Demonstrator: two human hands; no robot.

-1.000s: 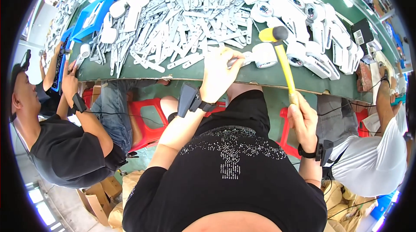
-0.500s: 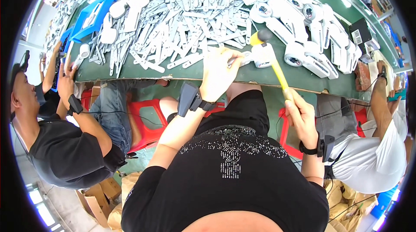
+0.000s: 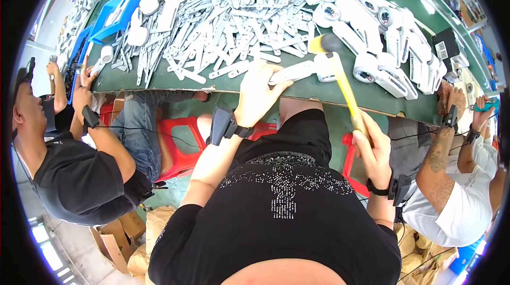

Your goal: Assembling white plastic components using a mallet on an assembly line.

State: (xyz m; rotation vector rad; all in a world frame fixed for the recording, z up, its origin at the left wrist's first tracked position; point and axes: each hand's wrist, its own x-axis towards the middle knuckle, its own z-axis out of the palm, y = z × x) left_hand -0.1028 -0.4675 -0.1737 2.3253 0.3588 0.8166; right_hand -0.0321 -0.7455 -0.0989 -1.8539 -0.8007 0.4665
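My left hand (image 3: 258, 92) rests at the near edge of the green table (image 3: 324, 91) and holds a long white plastic part (image 3: 297, 71) flat on it. My right hand (image 3: 372, 149) grips the yellow handle of a mallet (image 3: 340, 75). The mallet's yellow and black head hangs just above the white part's round end, beside my left fingers. Both wrists wear black bands.
Several grey flat strips (image 3: 234, 24) cover the table's middle. White round-ended housings (image 3: 372, 30) pile at the right. Blue trays (image 3: 114, 11) sit far left. One person sits at my left (image 3: 69, 168), another at my right (image 3: 457, 178). Red stools (image 3: 175, 136) stand below.
The mallet has swung down and to the left, from raised over the white housings to just above the part held by my left hand. My left hand stayed put.
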